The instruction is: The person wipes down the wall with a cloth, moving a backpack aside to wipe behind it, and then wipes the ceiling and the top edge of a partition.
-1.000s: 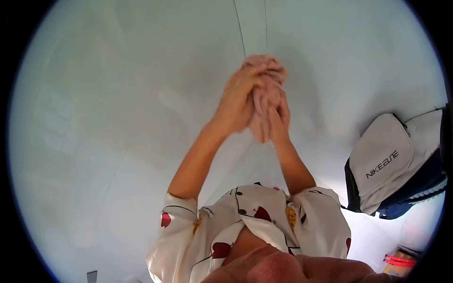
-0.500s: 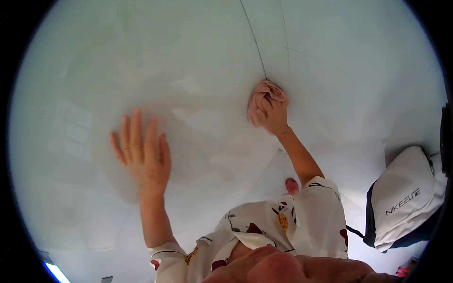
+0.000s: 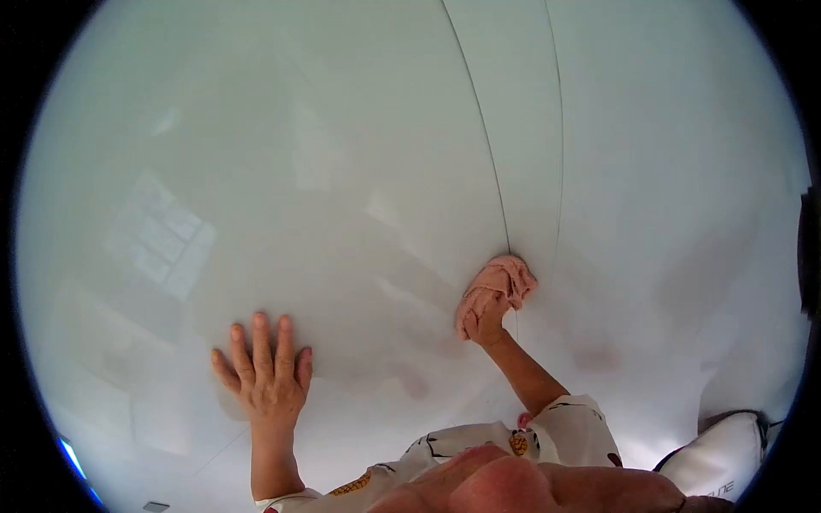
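Observation:
A folded pink cloth (image 3: 503,280) is bunched under my right hand (image 3: 486,318), whose fingers press it against a glossy pale surface (image 3: 359,154). The cloth lies over a thin dark seam (image 3: 486,128) that runs up from its top edge. To the left, my left hand (image 3: 269,376) rests flat on the same surface with its fingers spread and nothing in it. Both forearms reach up from white printed sleeves.
A second thin line (image 3: 560,128) curves alongside the seam. Window-like reflections (image 3: 162,244) show at the left. A white and black bag (image 3: 714,457) sits at the lower right, partly out of view.
Both hands now sit lower in the view, the right one still on the cloth. More of the dark seam shows above the cloth. The bag has dropped lower as the view shifted.

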Motion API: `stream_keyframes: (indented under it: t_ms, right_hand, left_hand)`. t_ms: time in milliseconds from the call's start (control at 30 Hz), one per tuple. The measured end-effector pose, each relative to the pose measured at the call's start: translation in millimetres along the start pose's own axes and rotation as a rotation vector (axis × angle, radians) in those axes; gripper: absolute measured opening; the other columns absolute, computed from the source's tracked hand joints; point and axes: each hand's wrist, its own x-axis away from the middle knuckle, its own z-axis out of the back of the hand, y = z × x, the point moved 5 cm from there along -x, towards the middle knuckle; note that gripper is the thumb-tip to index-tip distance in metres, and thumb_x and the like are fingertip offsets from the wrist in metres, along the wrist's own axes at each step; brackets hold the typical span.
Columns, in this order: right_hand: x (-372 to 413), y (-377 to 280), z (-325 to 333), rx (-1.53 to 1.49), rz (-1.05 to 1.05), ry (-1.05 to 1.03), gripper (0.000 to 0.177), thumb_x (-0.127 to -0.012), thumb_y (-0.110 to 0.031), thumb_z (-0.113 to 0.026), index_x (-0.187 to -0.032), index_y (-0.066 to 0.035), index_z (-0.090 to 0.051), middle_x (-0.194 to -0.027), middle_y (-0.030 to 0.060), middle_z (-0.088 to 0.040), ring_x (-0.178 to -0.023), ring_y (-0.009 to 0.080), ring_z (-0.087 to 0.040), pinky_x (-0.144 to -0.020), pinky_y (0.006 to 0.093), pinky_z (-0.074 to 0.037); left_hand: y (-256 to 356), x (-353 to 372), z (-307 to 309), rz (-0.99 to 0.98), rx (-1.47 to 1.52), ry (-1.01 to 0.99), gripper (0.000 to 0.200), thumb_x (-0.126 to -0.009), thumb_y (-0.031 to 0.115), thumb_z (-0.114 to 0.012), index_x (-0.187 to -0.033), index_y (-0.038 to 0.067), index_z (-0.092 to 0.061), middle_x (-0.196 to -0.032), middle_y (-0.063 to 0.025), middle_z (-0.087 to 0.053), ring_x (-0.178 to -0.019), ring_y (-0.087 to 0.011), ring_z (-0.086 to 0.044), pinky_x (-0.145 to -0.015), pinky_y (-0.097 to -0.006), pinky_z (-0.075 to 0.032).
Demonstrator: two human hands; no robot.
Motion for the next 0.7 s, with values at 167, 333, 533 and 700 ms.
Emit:
stream_keyframes:
  t_ms: [167, 333, 533, 700]
  right_hand:
    - [-68.2, -85.0, 36.8, 0.136, 0.222, -0.149, 0.052, -0.083, -0.033, -0.062, -0.116, 0.006, -0.055, -0.106, 0.0230, -0.051, -0.094, 0.0354, -0.046, -0.079, 0.0477, -0.036]
    - [-170.6, -215.9, 96.1, 0.077, 0.433, -0.025, 0.049, -0.086, -0.028, -0.060, -0.119, 0.007, -0.054, -0.107, 0.0235, -0.049, -0.091, 0.0363, -0.045, -0.077, 0.0459, -0.036]
    - [-326.4, -403.3, 117.0, 0.139, 0.520, 0.215, 0.056, -0.090, -0.035, -0.062, -0.135, -0.003, -0.053, -0.121, 0.0279, -0.051, -0.112, 0.0454, -0.052, -0.092, 0.0535, -0.043]
    - [-464.5, -444.8, 99.2, -0.101, 0.624, 0.418, 0.056, -0.089, -0.036, -0.067, -0.133, -0.003, -0.055, -0.117, 0.0194, -0.060, -0.110, 0.0376, -0.058, -0.095, 0.0444, -0.045]
  left_hand:
    - [-10.8, 28.9, 54.1, 0.017, 0.034, 0.022, 0.050, -0.097, 0.040, -0.060, -0.143, 0.020, -0.054, -0.156, -0.0058, -0.041, -0.147, -0.0305, -0.033, -0.121, -0.0573, -0.014]
    - [-14.1, 58.2, 114.3, 0.030, 0.099, 0.012, 0.050, -0.096, 0.037, -0.062, -0.143, 0.021, -0.054, -0.155, -0.0026, -0.043, -0.146, -0.0260, -0.034, -0.120, -0.0558, -0.017]
    - [-72.2, 71.7, 156.9, 0.052, 0.185, 0.046, 0.049, -0.094, 0.033, -0.065, -0.141, 0.021, -0.056, -0.154, -0.0008, -0.044, -0.145, -0.0229, -0.037, -0.119, -0.0539, -0.021]
    - [-69.3, 70.2, 132.4, 0.046, 0.254, 0.066, 0.047, -0.093, 0.030, -0.066, -0.138, 0.021, -0.058, -0.153, -0.0019, -0.045, -0.144, -0.0228, -0.038, -0.118, -0.0537, -0.023]
